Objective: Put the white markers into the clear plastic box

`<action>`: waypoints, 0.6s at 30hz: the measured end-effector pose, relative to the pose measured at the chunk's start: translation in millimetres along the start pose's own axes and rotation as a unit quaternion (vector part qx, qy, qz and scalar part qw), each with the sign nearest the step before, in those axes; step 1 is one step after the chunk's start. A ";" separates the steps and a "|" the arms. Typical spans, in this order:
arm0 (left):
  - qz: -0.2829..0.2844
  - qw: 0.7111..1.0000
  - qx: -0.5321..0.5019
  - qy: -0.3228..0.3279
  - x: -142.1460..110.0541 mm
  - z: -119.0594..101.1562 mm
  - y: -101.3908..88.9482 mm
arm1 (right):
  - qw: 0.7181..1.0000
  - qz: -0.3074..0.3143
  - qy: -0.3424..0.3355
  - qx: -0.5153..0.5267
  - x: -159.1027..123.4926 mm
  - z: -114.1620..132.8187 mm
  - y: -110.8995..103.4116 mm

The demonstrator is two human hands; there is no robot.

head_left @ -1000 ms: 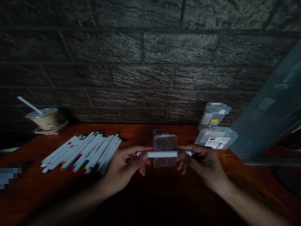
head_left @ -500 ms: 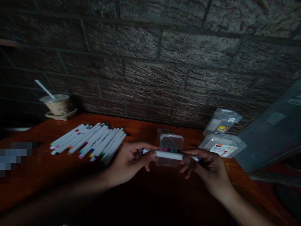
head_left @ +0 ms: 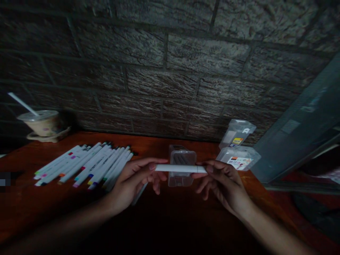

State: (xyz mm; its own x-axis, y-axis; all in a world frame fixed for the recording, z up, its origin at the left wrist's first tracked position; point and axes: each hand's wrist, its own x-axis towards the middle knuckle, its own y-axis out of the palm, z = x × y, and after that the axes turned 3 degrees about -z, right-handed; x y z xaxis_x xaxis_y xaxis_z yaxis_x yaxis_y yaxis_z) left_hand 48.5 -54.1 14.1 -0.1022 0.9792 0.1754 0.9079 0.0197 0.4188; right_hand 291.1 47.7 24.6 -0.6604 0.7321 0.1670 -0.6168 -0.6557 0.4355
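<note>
The white marker (head_left: 176,168) was held level between the two hands, nearer the camera than the clear case (head_left: 180,181) on the wooden table (head_left: 151,140). Thumb and fingers of the left hand (head_left: 129,182) were pinched on one end, those of the right hand (head_left: 230,182) on the other, while loose markers (head_left: 99,166) lay left of both.

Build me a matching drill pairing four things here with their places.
1. Slim plain white marker
2. Lidded beige cup with a straw
3. Spread of white colour-tipped markers
4. Clear plastic container with a yellow label

A. Far left, near the stone-textured wall
B. Back right
C. Held between left hand and right hand
D. Lying just left of the left hand

Pairs: 1-C, 2-A, 3-D, 4-B
</note>
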 end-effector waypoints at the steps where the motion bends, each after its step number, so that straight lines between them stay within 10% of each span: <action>1: -0.001 1.000 -0.004 -0.003 0.1 0.0 -0.4 | 1.000 0.004 0.002 0.006 -0.1 0.3 -0.2; 18: -0.001 0.999 0.037 0.011 -4.0 0.1 -1.5 | 1.000 0.002 0.012 0.020 0.7 -2.4 -2.9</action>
State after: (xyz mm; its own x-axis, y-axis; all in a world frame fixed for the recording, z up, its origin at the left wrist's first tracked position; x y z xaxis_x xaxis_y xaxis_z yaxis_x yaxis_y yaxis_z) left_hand 47.6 -58.0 12.7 -0.1123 0.9744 0.1950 0.9350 0.0372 0.3526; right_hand 291.4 49.7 21.3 -0.6738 0.7240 0.1479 -0.5966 -0.6510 0.4693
